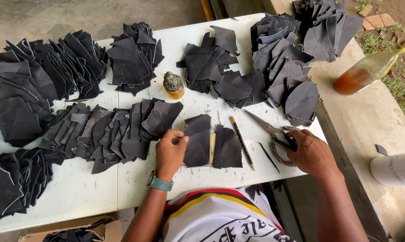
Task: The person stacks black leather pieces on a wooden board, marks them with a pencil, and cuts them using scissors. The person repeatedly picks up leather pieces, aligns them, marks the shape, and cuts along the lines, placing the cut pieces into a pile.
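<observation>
Head view is showing the right hand (311,152) grasping the scissors (270,130) at the white table's (135,183) right edge, blades lying diagonally and pointing up-left, while the left hand (170,151) is pinching a dark leather piece (198,141) lying upright mid-table.

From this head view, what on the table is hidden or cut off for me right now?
- Scissors: handles covered by the right hand; only the blades show.
- Wooden ruler: mostly buried under two dark leather pieces; only a strip shows.
- Left hand: fingertips curled on the piece's edge, so the grip is unclear.
- Cardboard box: cut off by the bottom edge.
- White tube: cut off by the right edge.
</observation>
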